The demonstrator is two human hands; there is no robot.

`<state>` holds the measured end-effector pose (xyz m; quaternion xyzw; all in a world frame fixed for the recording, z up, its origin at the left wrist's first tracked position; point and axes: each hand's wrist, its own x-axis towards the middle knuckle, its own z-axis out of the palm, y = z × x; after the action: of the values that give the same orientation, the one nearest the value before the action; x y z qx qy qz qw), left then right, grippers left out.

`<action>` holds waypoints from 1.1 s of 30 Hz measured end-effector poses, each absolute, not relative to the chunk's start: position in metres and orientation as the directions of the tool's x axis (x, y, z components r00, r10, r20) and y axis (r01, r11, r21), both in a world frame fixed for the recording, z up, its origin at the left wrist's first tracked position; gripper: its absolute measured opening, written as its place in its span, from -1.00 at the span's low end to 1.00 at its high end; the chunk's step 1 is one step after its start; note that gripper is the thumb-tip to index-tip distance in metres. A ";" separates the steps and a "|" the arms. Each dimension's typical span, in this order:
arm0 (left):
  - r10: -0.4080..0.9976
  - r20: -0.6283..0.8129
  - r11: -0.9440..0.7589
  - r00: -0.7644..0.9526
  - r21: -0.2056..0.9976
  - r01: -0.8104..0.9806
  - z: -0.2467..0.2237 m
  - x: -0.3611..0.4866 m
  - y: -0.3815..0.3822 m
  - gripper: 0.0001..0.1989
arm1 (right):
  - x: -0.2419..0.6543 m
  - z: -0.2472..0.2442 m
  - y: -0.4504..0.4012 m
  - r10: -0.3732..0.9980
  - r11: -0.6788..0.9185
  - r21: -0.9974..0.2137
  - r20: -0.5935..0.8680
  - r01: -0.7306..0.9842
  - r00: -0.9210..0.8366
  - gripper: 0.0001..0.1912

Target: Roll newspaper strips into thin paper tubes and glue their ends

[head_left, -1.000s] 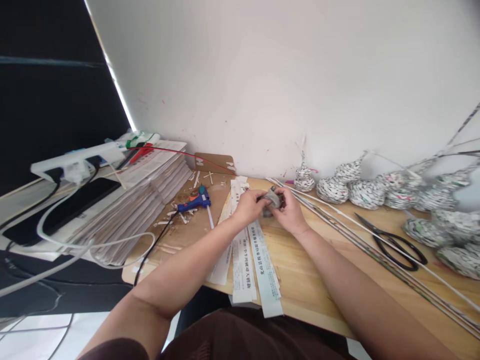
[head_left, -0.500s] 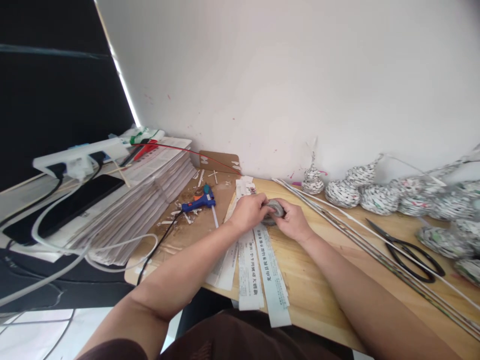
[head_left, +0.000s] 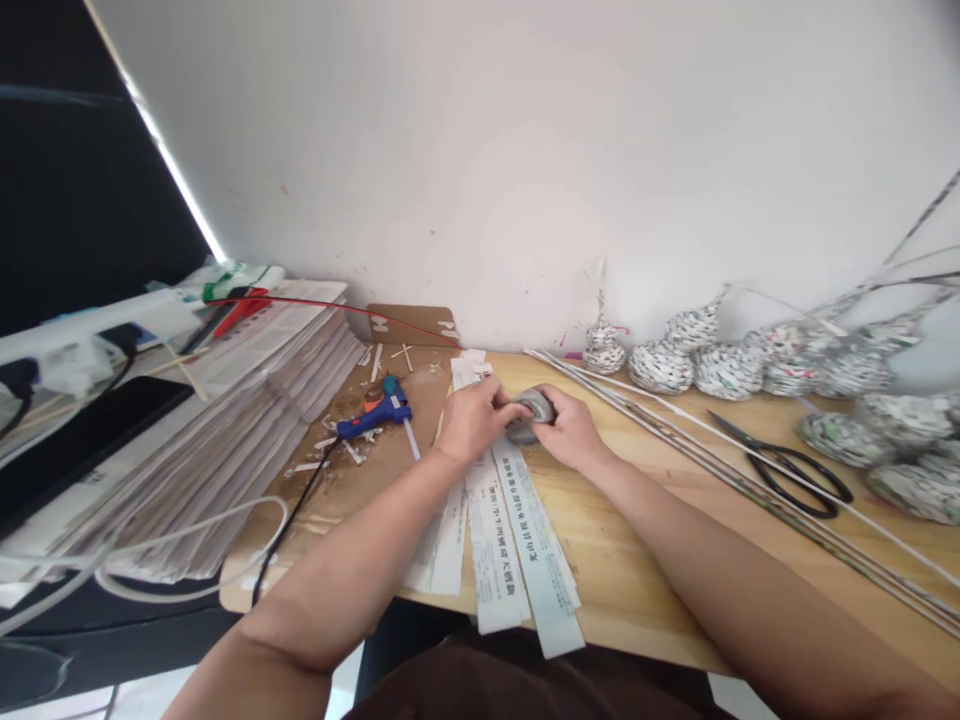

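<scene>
My left hand (head_left: 474,415) and my right hand (head_left: 571,428) meet over the middle of the table, their fingers closed on a small grey rounded piece (head_left: 534,406). It looks like a compact coil or lump, though its kind is not clear. Fingers and thumbs cover its sides. Beneath the hands lie several long printed newspaper strips (head_left: 536,560), fanned out toward my body. Left of my left hand, a blue glue gun (head_left: 379,412) with a clear glue stick rests on a cardboard sheet (head_left: 300,500).
Woven paper gourd shapes (head_left: 660,368) line the wall at right. Black scissors (head_left: 795,475) lie near long thin paper rods (head_left: 720,470) crossing the table (head_left: 637,590). A tall newspaper stack (head_left: 292,400), a black phone (head_left: 97,435) and white cables are at left.
The view has shifted, so most surroundings appear farther left. Both hands stay on the grey piece, which has turned a little and shows more of its upper face.
</scene>
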<state>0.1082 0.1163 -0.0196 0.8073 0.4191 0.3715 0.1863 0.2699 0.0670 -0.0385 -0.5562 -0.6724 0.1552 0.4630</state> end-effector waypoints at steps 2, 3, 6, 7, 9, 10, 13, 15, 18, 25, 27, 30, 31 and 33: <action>0.798 0.440 -0.597 0.413 0.670 0.441 -0.021 0.107 0.118 -0.79 | 0.271 -0.041 0.068 0.897 0.316 -0.725 0.438 0.612 0.056 -0.82; 0.778 0.440 -0.611 0.448 0.696 0.378 -0.022 0.107 0.119 -0.83 | 0.271 -0.042 0.069 0.899 0.305 -0.729 0.432 0.613 0.066 -0.80; 0.706 0.478 -0.663 0.523 0.706 0.248 -0.025 0.105 0.122 -0.78 | 0.273 -0.044 0.070 0.903 0.295 -0.752 0.421 0.589 0.085 -0.74; 0.696 0.491 -0.676 0.524 0.695 0.246 -0.025 0.105 0.123 -0.80 | 0.273 -0.044 0.070 0.904 0.303 -0.759 0.420 0.576 0.077 -0.73; 0.710 0.496 -0.677 0.499 0.677 0.290 -0.025 0.104 0.124 -0.88 | 0.271 -0.043 0.069 0.906 0.326 -0.765 0.421 0.556 0.049 -0.73; 0.727 0.489 -0.666 0.482 0.673 0.322 -0.025 0.103 0.124 -0.92 | 0.270 -0.042 0.068 0.905 0.333 -0.766 0.423 0.550 0.041 -0.74; 0.774 0.461 -0.622 0.434 0.680 0.388 -0.023 0.103 0.122 -0.97 | 0.267 -0.039 0.066 0.905 0.329 -0.770 0.423 0.547 0.051 -0.76; 0.790 0.454 -0.605 0.413 0.685 0.406 -0.021 0.103 0.121 -0.97 | 0.266 -0.039 0.065 0.902 0.322 -0.766 0.427 0.556 0.066 -0.76; 0.799 0.448 -0.598 0.402 0.668 0.444 -0.019 0.101 0.121 -0.92 | 0.267 -0.040 0.064 0.895 0.321 -0.746 0.440 0.584 0.070 -0.73; 0.828 0.504 -0.548 0.245 0.633 0.547 -0.007 0.084 0.135 -0.62 | 0.282 -0.046 0.071 0.877 0.263 -0.767 0.443 0.585 0.186 -0.48; 0.832 0.516 -0.532 0.205 0.636 0.559 -0.007 0.080 0.139 -0.62 | 0.286 -0.049 0.075 0.878 0.276 -0.800 0.435 0.532 0.198 -0.31; 0.835 0.503 -0.528 0.222 0.623 0.576 -0.009 0.079 0.144 -0.65 | 0.290 -0.052 0.077 0.901 0.238 -0.829 0.383 0.507 0.203 -0.08; 0.835 0.496 -0.531 0.237 0.618 0.580 -0.011 0.079 0.145 -0.66 | 0.290 -0.052 0.076 0.899 0.223 -0.816 0.384 0.533 0.212 -0.06; 0.839 0.477 -0.532 0.262 0.616 0.581 -0.013 0.080 0.146 -0.70 | 0.290 -0.049 0.073 0.859 0.226 -0.736 0.460 0.639 0.225 -0.13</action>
<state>0.0799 0.1463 -0.0132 0.7778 0.4563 0.4012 0.1609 0.2900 0.0728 -0.0491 -0.6116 -0.6122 0.1130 0.4882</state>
